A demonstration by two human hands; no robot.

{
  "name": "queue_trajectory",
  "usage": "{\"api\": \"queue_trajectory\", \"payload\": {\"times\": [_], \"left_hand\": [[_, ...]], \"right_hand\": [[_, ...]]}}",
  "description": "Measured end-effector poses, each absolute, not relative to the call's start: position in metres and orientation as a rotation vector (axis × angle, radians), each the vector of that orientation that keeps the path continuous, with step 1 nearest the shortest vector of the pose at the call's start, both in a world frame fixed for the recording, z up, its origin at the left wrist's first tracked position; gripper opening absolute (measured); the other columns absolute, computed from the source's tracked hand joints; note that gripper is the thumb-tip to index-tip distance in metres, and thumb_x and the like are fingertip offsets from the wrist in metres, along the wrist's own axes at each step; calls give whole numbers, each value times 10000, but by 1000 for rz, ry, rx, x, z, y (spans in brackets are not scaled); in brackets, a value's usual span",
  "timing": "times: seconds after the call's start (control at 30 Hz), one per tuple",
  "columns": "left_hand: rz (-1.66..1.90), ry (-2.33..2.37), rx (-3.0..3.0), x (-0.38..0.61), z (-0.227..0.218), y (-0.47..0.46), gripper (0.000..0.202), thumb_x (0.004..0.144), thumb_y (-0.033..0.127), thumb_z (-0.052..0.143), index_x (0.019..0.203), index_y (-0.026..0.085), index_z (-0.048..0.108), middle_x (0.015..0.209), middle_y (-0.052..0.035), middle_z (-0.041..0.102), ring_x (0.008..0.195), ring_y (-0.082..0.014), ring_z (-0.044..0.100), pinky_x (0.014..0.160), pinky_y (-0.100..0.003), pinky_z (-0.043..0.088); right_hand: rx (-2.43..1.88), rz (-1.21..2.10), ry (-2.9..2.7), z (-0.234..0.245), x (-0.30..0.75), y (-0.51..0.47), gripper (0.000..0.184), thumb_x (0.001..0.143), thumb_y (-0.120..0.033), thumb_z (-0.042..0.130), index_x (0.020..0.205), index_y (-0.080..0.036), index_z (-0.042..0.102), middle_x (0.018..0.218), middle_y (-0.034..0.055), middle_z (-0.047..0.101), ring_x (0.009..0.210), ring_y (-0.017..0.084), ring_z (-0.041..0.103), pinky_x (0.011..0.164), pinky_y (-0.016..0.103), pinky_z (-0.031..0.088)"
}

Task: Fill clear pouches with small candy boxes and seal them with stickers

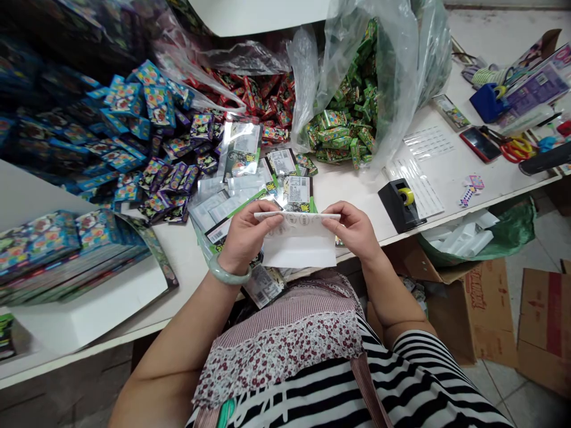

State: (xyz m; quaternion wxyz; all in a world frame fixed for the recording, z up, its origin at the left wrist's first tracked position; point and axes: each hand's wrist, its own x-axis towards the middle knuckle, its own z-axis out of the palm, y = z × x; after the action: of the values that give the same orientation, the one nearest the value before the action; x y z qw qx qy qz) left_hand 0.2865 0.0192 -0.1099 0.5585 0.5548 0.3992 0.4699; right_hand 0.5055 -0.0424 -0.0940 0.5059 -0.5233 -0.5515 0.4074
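Note:
Both my hands hold a white folded card sleeve (300, 249) over the table's front edge. My left hand (246, 233), with a pale green bangle at the wrist, pinches its left top corner. My right hand (352, 229) pinches the right top corner. Just beyond the hands lies a heap of clear flat packets with printed cards (250, 190). Small blue and purple packs (147, 131) are piled to the left. Red packs (259, 101) and green packs (348, 119) fill clear plastic bags at the back.
A black tape dispenser (399, 205) stands right of my hands on the white table (450, 172). Scissors (515, 148), a phone (479, 144) and boxes lie far right. Stacked packs (57, 249) sit at left. Cardboard boxes (486, 303) stand on the floor.

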Motion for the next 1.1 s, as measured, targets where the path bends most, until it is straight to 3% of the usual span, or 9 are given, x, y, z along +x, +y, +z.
{"api": "queue_trajectory", "payload": {"times": [0.2, 0.37, 0.63, 0.87, 1.1], "left_hand": [[1113, 837, 1445, 287, -105, 17, 126, 724, 283, 785, 741, 218, 679, 783, -18, 645, 773, -160, 592, 720, -300, 480], [1097, 938, 1374, 287, -108, 16, 179, 735, 341, 774, 681, 207, 667, 715, -8, 630, 682, -145, 560, 624, -283, 455], [1087, 868, 1470, 286, -101, 14, 153, 736, 325, 785, 724, 207, 689, 747, -15, 648, 732, -153, 591, 666, -289, 478], [1067, 777, 1603, 291, -91, 11, 107, 770, 309, 778, 764, 223, 714, 798, -30, 695, 785, -164, 623, 752, -322, 500], [1015, 876, 1602, 290, -101, 13, 232, 796, 416, 744, 688, 217, 693, 664, -7, 662, 668, -150, 593, 698, -326, 469]], "right_hand": [[-1337, 827, -1481, -81, 503, -38, 230, 805, -413, 723, 727, -216, 632, 746, 7, 647, 710, 143, 563, 712, 317, 474], [-1335, 862, -1509, -77, 500, -38, 275, 835, -398, 691, 657, -208, 603, 678, 0, 628, 638, 128, 542, 648, 300, 458], [-1292, 841, -1692, -73, 507, -30, 236, 786, -436, 764, 806, -214, 685, 809, 23, 679, 756, 158, 594, 721, 317, 479], [-1350, 718, -1947, -63, 501, -25, 120, 833, -247, 657, 725, -204, 631, 738, 15, 652, 706, 149, 570, 702, 305, 425], [-1368, 833, -1978, -63, 503, -26, 200, 874, -347, 602, 746, -196, 625, 745, 24, 641, 701, 146, 558, 675, 289, 414]]}}
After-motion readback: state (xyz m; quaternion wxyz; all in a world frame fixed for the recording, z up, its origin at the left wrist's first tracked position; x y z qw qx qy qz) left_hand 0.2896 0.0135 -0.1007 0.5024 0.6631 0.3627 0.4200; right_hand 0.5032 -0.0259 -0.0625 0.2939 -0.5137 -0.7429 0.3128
